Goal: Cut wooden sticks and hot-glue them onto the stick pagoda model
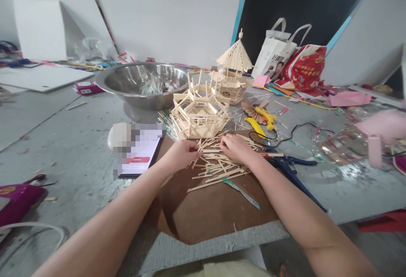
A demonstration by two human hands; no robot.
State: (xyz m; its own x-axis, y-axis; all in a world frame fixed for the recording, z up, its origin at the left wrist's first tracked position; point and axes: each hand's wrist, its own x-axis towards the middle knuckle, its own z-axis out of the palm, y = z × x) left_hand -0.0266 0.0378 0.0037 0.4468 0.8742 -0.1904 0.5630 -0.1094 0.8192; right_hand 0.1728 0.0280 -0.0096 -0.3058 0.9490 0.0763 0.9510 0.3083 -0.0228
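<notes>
Sticks (222, 168) seem mid-sorting, frame (201, 118) at 12 o'clock — left hand (183, 154) and right hand (237, 146) curl, whose grip I can't tell; next needs gentle pinching.

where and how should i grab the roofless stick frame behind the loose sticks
Probably low on the stick frame, around its lower tier, left hand from the left, right hand from the right. The many-sided body stands upright with sides to cup, while thin upright sticks jut from the top and look fragile.
</notes>
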